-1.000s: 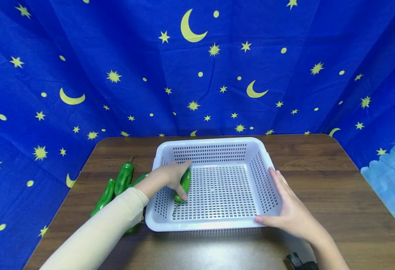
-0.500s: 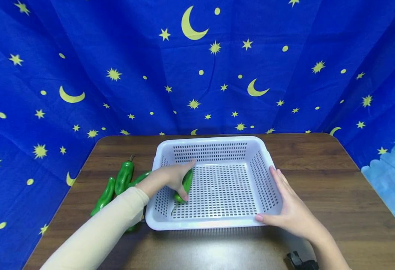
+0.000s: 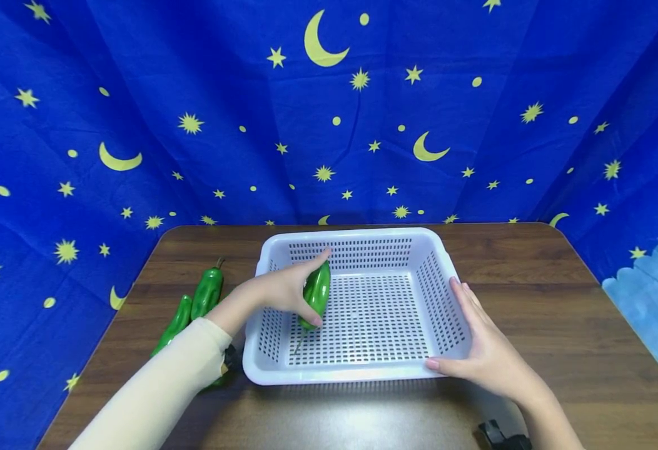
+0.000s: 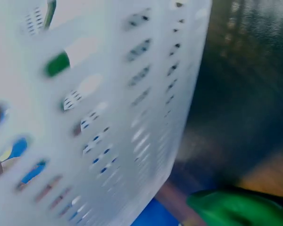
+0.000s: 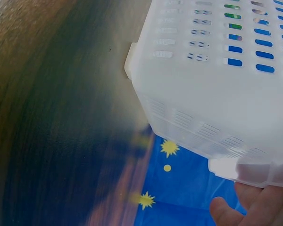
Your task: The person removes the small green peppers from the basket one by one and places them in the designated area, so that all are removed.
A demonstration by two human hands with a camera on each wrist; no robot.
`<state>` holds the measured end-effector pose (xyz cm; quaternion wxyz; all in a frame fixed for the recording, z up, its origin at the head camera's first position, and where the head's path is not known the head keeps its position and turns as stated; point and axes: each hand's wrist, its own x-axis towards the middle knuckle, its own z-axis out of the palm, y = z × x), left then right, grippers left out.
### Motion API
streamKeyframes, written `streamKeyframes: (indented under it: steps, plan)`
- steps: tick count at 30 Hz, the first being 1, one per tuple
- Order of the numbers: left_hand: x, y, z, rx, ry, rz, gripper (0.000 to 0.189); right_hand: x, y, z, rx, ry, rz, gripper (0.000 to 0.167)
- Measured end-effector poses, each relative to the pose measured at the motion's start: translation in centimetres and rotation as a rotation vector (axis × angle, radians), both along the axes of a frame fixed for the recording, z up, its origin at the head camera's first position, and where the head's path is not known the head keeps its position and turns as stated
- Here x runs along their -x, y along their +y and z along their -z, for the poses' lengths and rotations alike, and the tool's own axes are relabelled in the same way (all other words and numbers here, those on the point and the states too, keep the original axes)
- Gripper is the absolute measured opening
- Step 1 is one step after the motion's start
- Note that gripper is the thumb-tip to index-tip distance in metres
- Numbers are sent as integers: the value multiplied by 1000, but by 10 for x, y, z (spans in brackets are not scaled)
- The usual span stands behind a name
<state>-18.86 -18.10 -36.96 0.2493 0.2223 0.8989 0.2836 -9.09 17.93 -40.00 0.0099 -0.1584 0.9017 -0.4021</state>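
My left hand (image 3: 289,289) reaches into the left part of a white perforated plastic basket (image 3: 357,376). It grips a long green pepper (image 3: 319,290) between thumb and fingers, its thin stem pointing toward the near side. At the basket's near right corner, my right hand (image 3: 486,350) rests on the rim, thumb on the front edge and straight fingers along the right side. The right wrist view shows fingertips (image 5: 224,212) right at the rim. Through the slots in the left wrist view, a bit of green (image 4: 57,64) shows.
Left of the basket lie several green peppers, one upright-stemmed pepper (image 3: 207,292) and another (image 3: 174,325) partly covered by my left sleeve (image 3: 166,381). All stand on a brown wooden table (image 3: 531,269). A blue curtain (image 3: 329,125) with moons and stars hangs behind.
The left hand has moved up and slightly to the right with the pepper in its grip, and more of the pepper shows. The right hand and basket stay in place.
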Motion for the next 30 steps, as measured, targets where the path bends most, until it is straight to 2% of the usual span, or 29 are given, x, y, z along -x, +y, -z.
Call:
streamKeyframes:
  steps: [6, 17, 23, 26, 30]
  plan:
    - [-8, -6, -14, -69, 16, -25, 138, 0, 1, 1, -6, 7, 2, 130]
    - [-24, -38, -41, -178, 18, -105, 135, -1, 1, 2, -7, 18, -2, 130]
    - [-33, -69, -44, -299, 27, -149, 134, 0, 2, 3, 3, 24, -10, 130]
    - [-40, -89, -45, -331, 38, -177, 134, -1, 1, 2, 5, 19, -12, 130]
    - [-52, -118, -52, -283, 75, -230, 131, -1, 1, 1, 2, 7, -11, 130]
